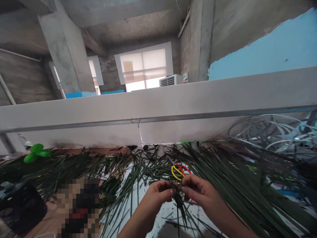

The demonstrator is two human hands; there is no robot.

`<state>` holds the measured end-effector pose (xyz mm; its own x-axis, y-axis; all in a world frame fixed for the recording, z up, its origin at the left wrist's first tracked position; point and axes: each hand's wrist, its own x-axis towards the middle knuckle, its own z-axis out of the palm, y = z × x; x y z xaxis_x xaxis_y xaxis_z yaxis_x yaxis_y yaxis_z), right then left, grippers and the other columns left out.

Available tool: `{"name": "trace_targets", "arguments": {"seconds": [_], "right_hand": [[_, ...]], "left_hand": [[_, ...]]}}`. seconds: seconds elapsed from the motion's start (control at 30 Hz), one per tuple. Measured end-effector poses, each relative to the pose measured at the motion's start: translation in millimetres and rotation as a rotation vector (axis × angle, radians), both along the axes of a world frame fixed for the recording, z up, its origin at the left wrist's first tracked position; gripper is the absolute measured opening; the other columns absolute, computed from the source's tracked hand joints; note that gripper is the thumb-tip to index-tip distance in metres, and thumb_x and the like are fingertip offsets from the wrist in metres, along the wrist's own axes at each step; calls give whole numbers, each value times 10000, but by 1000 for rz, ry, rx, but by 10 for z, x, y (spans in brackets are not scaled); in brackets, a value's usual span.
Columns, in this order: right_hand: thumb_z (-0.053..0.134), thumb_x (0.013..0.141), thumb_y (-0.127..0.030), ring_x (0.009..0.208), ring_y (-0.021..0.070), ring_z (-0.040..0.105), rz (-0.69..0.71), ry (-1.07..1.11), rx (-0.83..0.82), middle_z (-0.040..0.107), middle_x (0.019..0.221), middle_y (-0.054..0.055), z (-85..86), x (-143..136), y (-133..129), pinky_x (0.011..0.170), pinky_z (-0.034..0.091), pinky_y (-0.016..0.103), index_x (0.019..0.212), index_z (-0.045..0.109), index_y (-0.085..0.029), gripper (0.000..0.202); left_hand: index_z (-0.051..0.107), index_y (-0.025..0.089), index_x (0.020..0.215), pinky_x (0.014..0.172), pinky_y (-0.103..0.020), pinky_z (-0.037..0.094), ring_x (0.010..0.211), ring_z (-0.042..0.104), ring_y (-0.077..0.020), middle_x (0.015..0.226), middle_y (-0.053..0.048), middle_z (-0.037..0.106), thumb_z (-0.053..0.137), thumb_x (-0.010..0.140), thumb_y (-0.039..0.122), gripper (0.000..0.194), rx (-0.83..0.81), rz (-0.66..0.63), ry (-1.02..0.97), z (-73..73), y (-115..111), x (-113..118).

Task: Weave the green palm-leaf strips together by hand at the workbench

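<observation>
My left hand [160, 191] and my right hand [195, 188] meet in the middle of the view. Between their fingertips is a small bundle of dark green leaf strips [180, 205], its loose ends hanging down and fanning out. Fingers and thumb are pinched together on both hands; the exact grip point is partly hidden. Just beyond my right hand lies a pair of scissors [177, 172] with one yellow and one red handle loop, its blades pointing away. Cut green strips [135, 175] are scattered over the white work surface [170, 213] around my hands.
Long green leaves [228, 178] lie in a thick pile at the right. Behind them are coiled pale strips [269, 132]. A bright green object [37, 152] and a dark container [22, 206] stand at the left. A white partition [158, 102] runs across the back.
</observation>
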<state>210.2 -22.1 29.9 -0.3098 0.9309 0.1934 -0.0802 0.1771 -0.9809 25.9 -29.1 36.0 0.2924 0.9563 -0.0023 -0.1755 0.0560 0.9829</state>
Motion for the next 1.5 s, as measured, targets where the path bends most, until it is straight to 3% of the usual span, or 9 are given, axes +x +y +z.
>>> {"name": "trace_targets", "arguments": {"seconds": [0.17, 0.33, 0.47, 0.67, 0.87, 1.0, 1.13, 1.3, 1.5], "right_hand": [[667, 814, -490, 661, 145, 420, -32, 0, 34, 484, 716, -32, -57, -53, -14, 571, 363, 249, 791, 567, -205, 303], [669, 815, -473, 621, 134, 370, -46, 32, 66, 437, 667, -50, -171, -108, -2, 553, 315, 252, 744, 544, -204, 305], [700, 780, -525, 602, 125, 373, -59, 85, 2, 455, 676, -51, -210, -131, 29, 533, 309, 242, 761, 559, -202, 354], [761, 710, -557, 623, 126, 467, -125, 188, -183, 539, 735, -43, -161, -111, 35, 597, 390, 244, 815, 572, -215, 404], [742, 731, -572, 594, 139, 498, -230, 229, -245, 531, 627, -57, -199, -59, 90, 588, 437, 247, 871, 579, -245, 392], [762, 701, -585, 605, 134, 482, -265, 210, -167, 537, 689, -40, -173, -75, 80, 576, 450, 253, 847, 586, -230, 422], [755, 679, -627, 603, 132, 479, -216, 159, -119, 538, 743, -27, -183, -121, 52, 558, 448, 261, 806, 587, -223, 456], [723, 710, -633, 577, 127, 459, -179, 147, -66, 519, 713, -28, -248, -139, 63, 529, 414, 253, 784, 584, -218, 443], [722, 694, -643, 548, 115, 439, -212, 152, -109, 523, 710, -36, -304, -118, 124, 508, 382, 244, 793, 585, -223, 453]], "left_hand": [[766, 131, 848, 755, -273, 382, 762, 542, -158, 746, -23, 677, 816, 682, 315, 253, 72, -133, 4, 82, -69, 34], [738, 132, 824, 710, -266, 372, 744, 518, -147, 747, -9, 651, 810, 682, 318, 245, 90, -132, 145, 82, -89, 3], [717, 135, 831, 753, -289, 397, 760, 554, -164, 751, -13, 659, 813, 671, 328, 269, 37, -127, 80, 48, -63, 2], [700, 136, 1010, 940, -363, 396, 1058, 588, -264, 1073, -112, 703, 795, 719, 347, 373, 72, -25, 66, -18, -23, -17], [457, 240, 1313, 710, -324, 479, 1103, 594, -287, 1320, -146, 572, 794, 661, 540, 794, -87, 237, 31, -135, 85, -37], [585, 174, 1060, 613, -288, 447, 769, 650, -212, 955, -90, 684, 781, 520, 713, 787, -216, 132, -3, -313, 187, 45], [645, 146, 831, 616, -270, 402, 633, 584, -147, 749, -37, 664, 821, 530, 648, 611, -125, 68, -24, -411, 180, 132], [673, 128, 758, 596, -268, 365, 582, 510, -126, 647, -11, 607, 885, 496, 546, 537, -92, 158, -106, -341, 99, 159], [712, 124, 823, 664, -288, 408, 651, 543, -146, 737, -38, 651, 881, 573, 427, 428, -78, 15, -150, -177, -4, 138]]}}
